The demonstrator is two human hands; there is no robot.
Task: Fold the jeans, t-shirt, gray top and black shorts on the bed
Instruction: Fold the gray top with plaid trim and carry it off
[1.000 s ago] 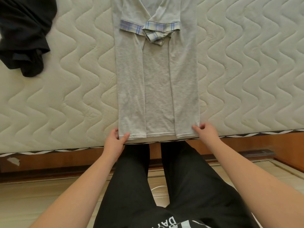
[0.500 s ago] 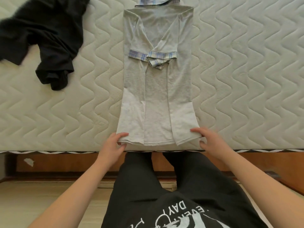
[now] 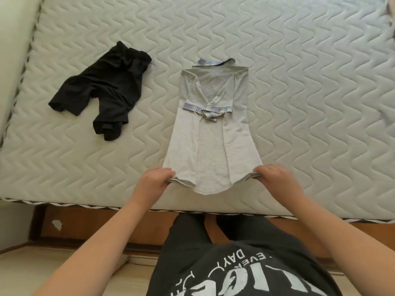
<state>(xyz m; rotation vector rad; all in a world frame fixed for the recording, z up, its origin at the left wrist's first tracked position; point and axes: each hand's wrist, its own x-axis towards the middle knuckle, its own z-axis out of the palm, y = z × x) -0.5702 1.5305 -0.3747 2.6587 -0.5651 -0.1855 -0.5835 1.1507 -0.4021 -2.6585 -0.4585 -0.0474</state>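
**Gray top pinched at both hem corners**

Gray fabric is seen lying lengthwise on the quilted white mattress [image 3: 299, 82] of the bed, its sides already folded inward and the plaid-trimmed sleeves crossed over the chest. The gray top [image 3: 210, 150] is lifted slightly at its near end, where the hem hangs in a shallow curve between the two hands, just above the mattress edge.

The hem's left corner is pinched by the left hand [image 3: 154, 180], thumb below and fingers curled over the layered fabric. The right corner is gripped by the right hand [image 3: 275, 178] in the same manner, with fingers closed over the cloth edge. Each grip is pressed tight on the fabric; no gap between fingers and cloth can be seen.

The black shorts [image 3: 102, 88] are left crumpled and unfolded on the mattress, well apart from the top, toward the far left. The wooden bed frame [image 3: 85, 223] is visible below the mattress edge, and the person's dark printed shirt [image 3: 235, 272] fills the lower part of the view.
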